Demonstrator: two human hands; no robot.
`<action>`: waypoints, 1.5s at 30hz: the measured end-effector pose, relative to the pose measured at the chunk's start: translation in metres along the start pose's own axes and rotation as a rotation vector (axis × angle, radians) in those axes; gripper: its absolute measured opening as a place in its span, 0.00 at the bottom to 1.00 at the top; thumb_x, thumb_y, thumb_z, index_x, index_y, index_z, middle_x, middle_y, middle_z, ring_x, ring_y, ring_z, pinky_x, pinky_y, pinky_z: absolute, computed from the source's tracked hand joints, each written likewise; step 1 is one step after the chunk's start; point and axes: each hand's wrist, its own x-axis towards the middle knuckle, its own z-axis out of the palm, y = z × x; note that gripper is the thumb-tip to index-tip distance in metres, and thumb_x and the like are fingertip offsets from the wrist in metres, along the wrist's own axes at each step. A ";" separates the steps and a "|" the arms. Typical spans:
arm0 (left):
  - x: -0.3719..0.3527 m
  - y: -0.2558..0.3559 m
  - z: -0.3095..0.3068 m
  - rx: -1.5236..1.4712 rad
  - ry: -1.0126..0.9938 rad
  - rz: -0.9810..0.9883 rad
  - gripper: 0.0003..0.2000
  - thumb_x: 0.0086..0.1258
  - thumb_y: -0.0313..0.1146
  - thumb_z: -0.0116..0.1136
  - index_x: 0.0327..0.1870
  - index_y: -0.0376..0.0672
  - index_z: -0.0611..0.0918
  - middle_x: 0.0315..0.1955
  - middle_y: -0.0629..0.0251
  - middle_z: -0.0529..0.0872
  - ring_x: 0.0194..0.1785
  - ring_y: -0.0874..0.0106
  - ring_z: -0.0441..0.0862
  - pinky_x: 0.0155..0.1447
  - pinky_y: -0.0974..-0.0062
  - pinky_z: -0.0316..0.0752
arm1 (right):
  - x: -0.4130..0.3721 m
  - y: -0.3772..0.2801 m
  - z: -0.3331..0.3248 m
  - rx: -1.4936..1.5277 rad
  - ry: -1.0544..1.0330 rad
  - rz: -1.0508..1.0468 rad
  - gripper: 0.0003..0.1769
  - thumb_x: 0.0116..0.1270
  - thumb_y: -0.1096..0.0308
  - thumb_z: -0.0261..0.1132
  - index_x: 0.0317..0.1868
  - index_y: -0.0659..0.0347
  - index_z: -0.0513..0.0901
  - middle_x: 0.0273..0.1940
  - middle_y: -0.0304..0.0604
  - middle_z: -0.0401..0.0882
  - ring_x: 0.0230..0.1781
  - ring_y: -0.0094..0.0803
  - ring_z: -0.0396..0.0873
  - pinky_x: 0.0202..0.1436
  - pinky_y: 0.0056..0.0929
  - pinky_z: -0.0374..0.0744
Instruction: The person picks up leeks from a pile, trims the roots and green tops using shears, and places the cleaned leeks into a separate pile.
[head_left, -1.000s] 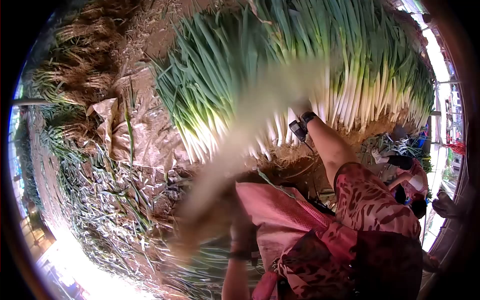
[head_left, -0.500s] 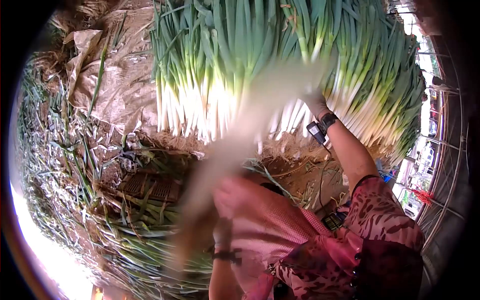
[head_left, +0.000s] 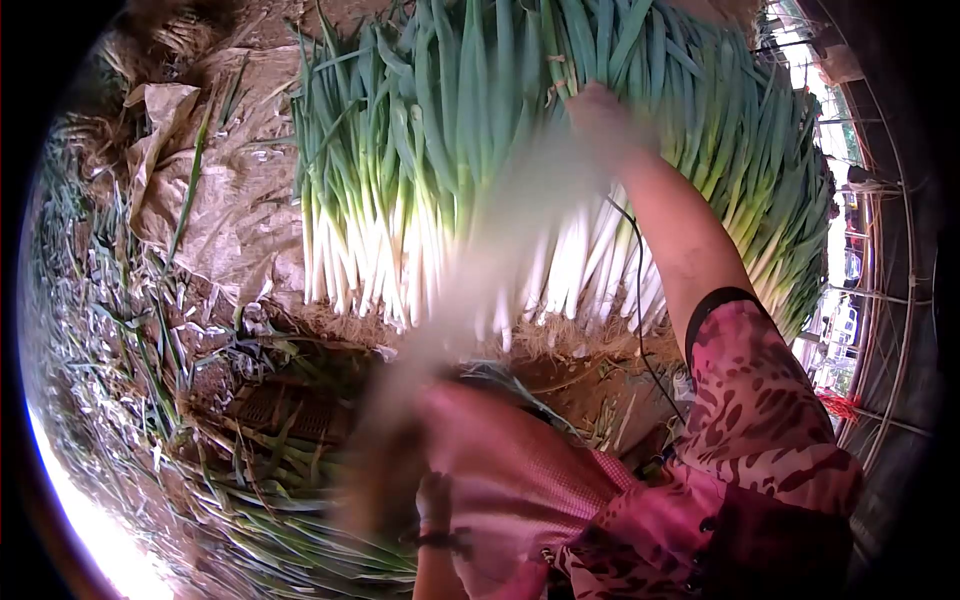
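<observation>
A thick row of green onions (head_left: 400, 180) lies across the ground, leaves pointing away and white stems with roots toward me. My right hand (head_left: 600, 115) is stretched out over the green leaves in the middle of the row, close to a dry brownish leaf. A pale smear across the view blurs this hand, so its grip cannot be made out. Low beside my pink clothing is my left hand (head_left: 433, 500), with a dark band at its wrist. Its fingers are hidden behind the smear, and anything in them does not show.
A tan woven sheet (head_left: 235, 190) covers the ground at the left. Leaf scraps are strewn below it, around a brown plastic crate (head_left: 290, 410). More green onions (head_left: 300, 530) lie at the lower left. A black cord (head_left: 640, 300) hangs by my right arm. Metal poles stand at the right.
My right hand has moved away from me, from the white stems up to the green leaves. The view has shifted slightly. My left hand stays low by my clothing.
</observation>
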 end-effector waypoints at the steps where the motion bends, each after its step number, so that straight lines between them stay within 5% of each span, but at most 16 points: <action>1: 0.003 -0.008 0.005 -0.008 -0.013 0.022 0.16 0.68 0.40 0.67 0.47 0.35 0.86 0.41 0.57 0.90 0.45 0.64 0.86 0.52 0.68 0.79 | 0.003 -0.008 0.000 0.023 0.008 0.026 0.29 0.67 0.44 0.70 0.53 0.63 0.83 0.49 0.55 0.88 0.47 0.52 0.87 0.51 0.47 0.85; 3: 0.001 -0.008 0.012 -0.077 -0.028 -0.039 0.17 0.68 0.36 0.68 0.50 0.32 0.86 0.41 0.61 0.91 0.45 0.71 0.86 0.52 0.73 0.80 | 0.013 -0.028 -0.024 0.337 -0.071 0.286 0.25 0.68 0.50 0.71 0.51 0.64 0.83 0.43 0.50 0.89 0.42 0.45 0.89 0.47 0.43 0.86; 4: -0.001 0.009 0.011 -0.133 -0.029 -0.120 0.17 0.68 0.36 0.68 0.50 0.32 0.86 0.41 0.61 0.91 0.44 0.71 0.86 0.51 0.73 0.80 | 0.005 -0.046 -0.038 0.812 0.057 0.330 0.18 0.69 0.58 0.72 0.47 0.66 0.83 0.36 0.42 0.88 0.35 0.30 0.88 0.40 0.35 0.86; 8: -0.003 0.005 0.019 -0.183 -0.029 -0.166 0.16 0.69 0.36 0.67 0.51 0.32 0.86 0.39 0.62 0.90 0.43 0.72 0.85 0.50 0.74 0.79 | 0.031 -0.067 -0.107 0.989 0.303 -0.314 0.16 0.71 0.58 0.70 0.46 0.64 0.83 0.34 0.38 0.86 0.33 0.24 0.85 0.38 0.31 0.84; 9: -0.001 0.000 0.018 -0.172 -0.045 -0.171 0.16 0.69 0.35 0.67 0.51 0.32 0.86 0.39 0.63 0.90 0.42 0.73 0.85 0.49 0.74 0.79 | 0.042 -0.067 -0.117 0.954 0.348 -0.534 0.15 0.71 0.58 0.69 0.46 0.63 0.83 0.34 0.39 0.86 0.33 0.25 0.85 0.38 0.31 0.83; 15: 0.000 -0.001 0.020 -0.238 -0.063 -0.241 0.17 0.70 0.35 0.66 0.53 0.31 0.85 0.40 0.63 0.89 0.41 0.74 0.84 0.48 0.75 0.78 | 0.016 -0.069 -0.057 -0.339 -0.144 -0.284 0.12 0.74 0.60 0.64 0.53 0.52 0.83 0.44 0.48 0.88 0.46 0.48 0.87 0.50 0.47 0.82; 18: -0.001 -0.002 0.020 -0.292 -0.009 -0.234 0.17 0.70 0.35 0.65 0.52 0.31 0.85 0.38 0.63 0.89 0.40 0.74 0.84 0.47 0.75 0.78 | 0.008 -0.043 -0.015 -0.426 -0.054 -0.376 0.14 0.74 0.58 0.62 0.56 0.52 0.81 0.48 0.49 0.88 0.52 0.53 0.84 0.53 0.52 0.81; 23: -0.010 0.008 0.011 -0.351 0.016 -0.270 0.13 0.68 0.34 0.64 0.44 0.33 0.87 0.33 0.66 0.88 0.37 0.75 0.83 0.44 0.75 0.78 | 0.030 -0.065 -0.062 0.104 0.254 -0.190 0.14 0.74 0.55 0.65 0.48 0.56 0.85 0.41 0.49 0.88 0.46 0.48 0.87 0.49 0.45 0.84; 29: -0.010 0.027 0.001 -0.485 -0.011 -0.313 0.12 0.68 0.34 0.63 0.42 0.33 0.88 0.29 0.67 0.88 0.34 0.76 0.82 0.42 0.74 0.78 | -0.016 -0.166 -0.177 0.813 0.527 -0.718 0.14 0.74 0.55 0.66 0.46 0.57 0.86 0.40 0.45 0.89 0.42 0.37 0.88 0.46 0.35 0.86; 32: -0.017 -0.025 0.018 -0.221 -0.001 0.005 0.13 0.69 0.36 0.64 0.45 0.33 0.88 0.32 0.67 0.88 0.36 0.75 0.83 0.44 0.74 0.78 | -0.077 -0.245 -0.153 0.921 0.279 -1.026 0.15 0.74 0.54 0.66 0.47 0.57 0.86 0.41 0.43 0.90 0.40 0.33 0.88 0.45 0.32 0.87; 35: -0.013 -0.006 0.025 -0.344 -0.050 -0.001 0.19 0.72 0.36 0.65 0.58 0.33 0.82 0.43 0.63 0.88 0.47 0.74 0.83 0.52 0.75 0.78 | -0.158 -0.313 -0.072 0.964 -0.040 -1.203 0.15 0.74 0.53 0.67 0.48 0.56 0.86 0.41 0.40 0.90 0.38 0.29 0.88 0.44 0.29 0.87; 37: -0.015 0.001 0.038 -0.540 -0.118 -0.179 0.25 0.74 0.35 0.64 0.68 0.34 0.77 0.54 0.59 0.86 0.56 0.72 0.82 0.59 0.74 0.77 | -0.223 -0.335 0.001 0.732 -0.254 -1.049 0.20 0.75 0.52 0.67 0.59 0.55 0.82 0.39 0.42 0.89 0.35 0.29 0.87 0.43 0.27 0.87; 39: -0.028 -0.004 0.045 -0.090 -0.303 0.296 0.25 0.74 0.35 0.63 0.70 0.38 0.75 0.60 0.57 0.83 0.62 0.66 0.81 0.66 0.70 0.75 | -0.286 -0.337 0.064 0.611 -0.458 -0.982 0.35 0.77 0.57 0.63 0.80 0.47 0.64 0.40 0.45 0.87 0.28 0.30 0.81 0.41 0.34 0.86; 40: -0.038 -0.004 0.051 0.047 -0.365 0.447 0.24 0.74 0.34 0.61 0.70 0.42 0.76 0.63 0.56 0.82 0.64 0.62 0.81 0.69 0.68 0.74 | -0.312 -0.328 0.090 0.578 -0.613 -0.889 0.34 0.75 0.59 0.63 0.78 0.53 0.64 0.41 0.50 0.86 0.31 0.36 0.82 0.46 0.37 0.85; 43: -0.051 0.031 0.061 0.017 -1.025 0.113 0.23 0.77 0.48 0.53 0.68 0.49 0.80 0.65 0.55 0.82 0.68 0.56 0.79 0.73 0.65 0.70 | -0.376 -0.291 0.180 0.269 -1.124 -0.553 0.29 0.69 0.61 0.61 0.67 0.67 0.73 0.47 0.60 0.86 0.49 0.51 0.86 0.59 0.47 0.81; 45: -0.074 0.020 0.077 0.103 -1.209 0.161 0.27 0.76 0.54 0.50 0.68 0.48 0.80 0.65 0.55 0.82 0.68 0.54 0.78 0.73 0.63 0.70 | -0.416 -0.248 0.222 0.104 -1.150 -0.480 0.28 0.67 0.58 0.61 0.62 0.67 0.79 0.50 0.60 0.86 0.53 0.52 0.85 0.62 0.45 0.79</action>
